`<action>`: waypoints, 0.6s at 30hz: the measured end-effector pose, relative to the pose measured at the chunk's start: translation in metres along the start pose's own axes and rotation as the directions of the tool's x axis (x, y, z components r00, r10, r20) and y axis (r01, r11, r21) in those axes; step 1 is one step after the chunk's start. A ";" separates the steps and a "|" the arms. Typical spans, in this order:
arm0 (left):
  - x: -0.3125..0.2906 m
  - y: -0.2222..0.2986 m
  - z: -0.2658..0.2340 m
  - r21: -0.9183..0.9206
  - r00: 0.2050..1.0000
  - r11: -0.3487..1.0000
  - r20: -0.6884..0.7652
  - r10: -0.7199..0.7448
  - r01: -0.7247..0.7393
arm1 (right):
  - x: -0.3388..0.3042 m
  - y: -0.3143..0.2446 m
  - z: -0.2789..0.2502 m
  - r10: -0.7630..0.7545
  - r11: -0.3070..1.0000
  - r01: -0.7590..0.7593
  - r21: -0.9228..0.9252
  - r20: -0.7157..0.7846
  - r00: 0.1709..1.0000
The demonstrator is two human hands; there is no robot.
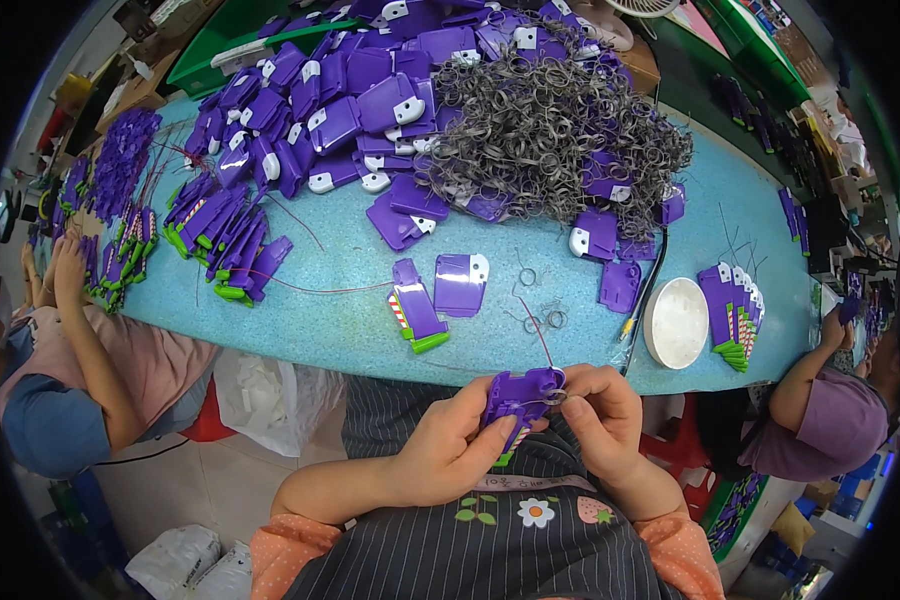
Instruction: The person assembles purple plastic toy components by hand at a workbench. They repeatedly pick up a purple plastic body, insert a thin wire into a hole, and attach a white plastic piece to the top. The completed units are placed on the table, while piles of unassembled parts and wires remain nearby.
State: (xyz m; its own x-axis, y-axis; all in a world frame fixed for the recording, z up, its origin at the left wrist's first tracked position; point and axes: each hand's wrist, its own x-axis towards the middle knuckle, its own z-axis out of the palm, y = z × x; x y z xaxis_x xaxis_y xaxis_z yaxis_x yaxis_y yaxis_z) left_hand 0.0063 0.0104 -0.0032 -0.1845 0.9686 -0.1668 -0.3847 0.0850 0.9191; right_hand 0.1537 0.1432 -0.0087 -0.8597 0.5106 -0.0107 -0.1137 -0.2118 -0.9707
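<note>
My left hand (448,452) grips a purple plastic shell piece (510,393) with a green end and a red-and-white striped strip, just beyond the table's near edge. A thin red wire (541,332) sticks up from it. Fingers of my right hand (604,418) pinch a small grey metal coil (555,397) against the piece's right side. On the table ahead lie a purple piece with a green end (416,308) and a purple shell half with a white corner (460,286). Several loose coils (553,319) rest to their right.
A heap of grey coils (560,130) and a pile of purple shells (345,110) cover the table's far side. Right of me stand a white bowl (676,323) and stacked purple-green pieces (734,312). More pieces (215,240) lie left. Co-workers sit at both sides.
</note>
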 end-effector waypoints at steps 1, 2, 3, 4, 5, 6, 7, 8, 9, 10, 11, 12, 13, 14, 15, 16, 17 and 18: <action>0.000 0.003 -0.001 -0.003 1.000 1.000 0.013 -0.012 0.012 | 0.000 -0.001 0.001 0.029 0.999 -0.029 0.045 -0.017 0.999; 0.001 0.007 -0.002 0.060 0.997 0.998 0.075 -0.025 0.021 | -0.001 -0.002 0.001 0.059 0.994 -0.056 0.089 -0.033 0.998; 0.001 0.012 -0.005 0.122 0.990 0.992 0.136 -0.042 0.025 | -0.001 -0.004 0.001 0.090 0.988 -0.083 0.133 -0.048 0.995; 0.002 0.015 -0.007 0.185 0.979 0.982 0.195 -0.062 0.026 | 0.000 -0.009 -0.001 0.138 0.985 -0.135 0.106 -0.022 0.990; 0.000 0.015 -0.008 0.193 0.977 0.981 0.205 -0.055 0.015 | 0.002 -0.017 -0.005 0.189 0.979 -0.189 0.077 0.005 0.982; 0.000 0.013 -0.009 0.205 0.976 0.979 0.214 -0.049 0.004 | 0.005 -0.025 -0.008 0.238 0.970 -0.240 0.049 0.030 0.971; -0.001 0.012 -0.009 0.217 0.974 0.976 0.223 -0.043 -0.007 | 0.010 -0.033 -0.008 0.281 0.959 -0.281 0.047 0.016 0.960; -0.002 0.012 -0.010 0.246 0.966 0.969 0.246 -0.077 0.015 | 0.018 -0.042 -0.011 0.324 0.946 -0.322 -0.039 0.112 0.939; -0.004 0.013 -0.011 0.276 0.957 0.960 0.268 -0.113 0.036 | 0.025 -0.052 -0.018 0.371 0.927 -0.352 -0.126 0.203 0.906; -0.007 0.013 -0.011 0.306 0.946 0.950 0.286 -0.149 0.057 | 0.031 -0.056 -0.021 0.422 0.903 -0.370 -0.216 0.289 0.859; -0.009 0.010 -0.011 0.319 0.943 0.947 0.303 -0.140 0.038 | 0.034 -0.054 -0.017 0.476 0.879 -0.452 -0.152 0.291 0.830; -0.011 0.010 -0.014 0.297 0.930 0.955 0.346 -0.125 0.017 | 0.039 -0.049 -0.016 0.511 0.842 -0.535 -0.065 0.409 0.756; -0.014 0.012 -0.018 0.274 0.915 0.962 0.388 -0.108 -0.003 | 0.045 -0.040 -0.017 0.523 0.785 -0.619 0.009 0.526 0.671; -0.019 0.013 -0.023 0.252 0.902 0.968 0.422 -0.093 -0.018 | 0.051 -0.033 -0.016 0.508 0.709 -0.702 0.068 0.643 0.574; -0.026 0.007 -0.030 0.222 0.898 0.975 0.429 -0.100 0.003 | 0.056 -0.028 -0.013 0.502 0.724 -0.689 0.045 0.650 0.570; -0.033 0.003 -0.030 0.023 0.938 0.999 0.345 -0.030 0.024 | 0.066 -0.029 -0.006 0.490 0.857 -0.501 -0.122 0.495 0.717; -0.041 -0.003 -0.029 -0.182 0.969 0.983 0.245 0.021 0.025 | 0.080 -0.028 0.004 0.410 0.897 -0.306 -0.318 0.344 0.845; -0.048 -0.006 -0.027 -0.375 0.989 0.927 0.139 0.049 0.006 | 0.092 -0.027 0.014 0.265 0.846 -0.122 -0.519 0.210 0.941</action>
State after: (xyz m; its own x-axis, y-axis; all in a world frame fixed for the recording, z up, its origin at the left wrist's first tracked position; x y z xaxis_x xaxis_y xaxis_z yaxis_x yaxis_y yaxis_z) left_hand -0.0072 -0.0431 -0.0101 -0.0757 0.9947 -0.0699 -0.6971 -0.0027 0.7169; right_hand 0.0704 0.1847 0.0199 -0.9438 0.2492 -0.2169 0.2675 0.1908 -0.9445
